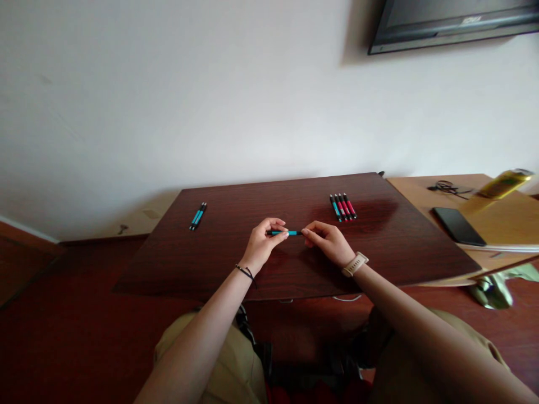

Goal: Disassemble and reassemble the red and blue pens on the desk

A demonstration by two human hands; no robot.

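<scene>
A blue pen with black ends [293, 233] lies level between my hands, a little above the dark wooden table [236, 269]. My left hand [265, 238] pinches its left part between thumb and fingers. At the other end, the fingertips of my right hand [326, 240] close on the black part. Two blue pens [197, 216] lie side by side on the left of the table. Toward the back right, a row holds one blue pen [336, 207] and several red pens [346, 207], set close together.
A light wooden cabinet [505, 219] adjoins the table on the right. On it are a black phone [458, 226], a coiled dark cable [448, 188] and a yellow can [507, 183]. A television [455, 25] hangs on the white wall [210, 90] behind.
</scene>
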